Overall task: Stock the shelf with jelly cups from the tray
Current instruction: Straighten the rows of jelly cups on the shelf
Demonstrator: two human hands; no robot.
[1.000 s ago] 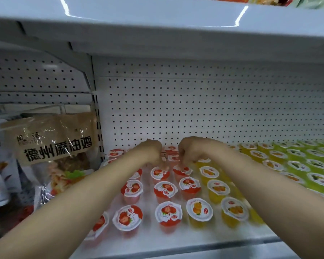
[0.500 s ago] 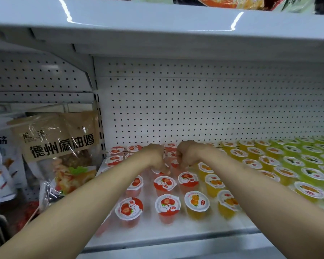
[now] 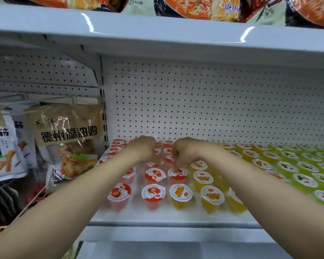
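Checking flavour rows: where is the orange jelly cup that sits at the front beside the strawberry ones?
In the head view, the orange jelly cup stands in the front row, centre of the shelf, with a strawberry cup on its left and another orange cup on its right.

White shelf (image 3: 168,215): jelly cups (image 3: 153,195) in rows.

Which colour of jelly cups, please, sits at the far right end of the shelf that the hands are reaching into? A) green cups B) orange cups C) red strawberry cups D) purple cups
A: the green cups fill the right end of the shelf, with the orange cups in the middle and the red cups on the left.
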